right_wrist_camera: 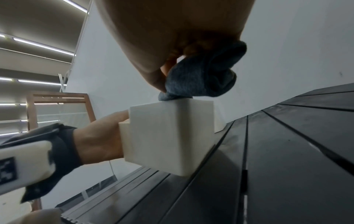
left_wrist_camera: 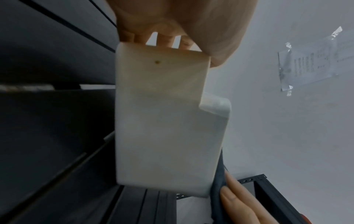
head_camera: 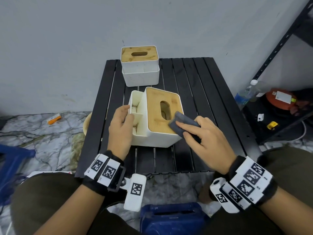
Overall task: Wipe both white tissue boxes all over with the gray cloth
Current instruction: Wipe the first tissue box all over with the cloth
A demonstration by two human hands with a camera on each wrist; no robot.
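The near box [head_camera: 153,119] sits tipped on the black table [head_camera: 203,92], one edge lifted, wooden lid [head_camera: 159,109] facing up and toward the person. The cloth [head_camera: 183,123], folded into a pad, lies on the lid's near right corner. The right hand [head_camera: 201,141] presses it flat, fingers curled round it. The left hand [head_camera: 121,126] grips the side tray wall, thumb outside, fingers hooked in, holding the tilt. Best to keep that brace firm and sweep across the lid, round the slot. The far box [head_camera: 140,65] waits by the wall, untouched.
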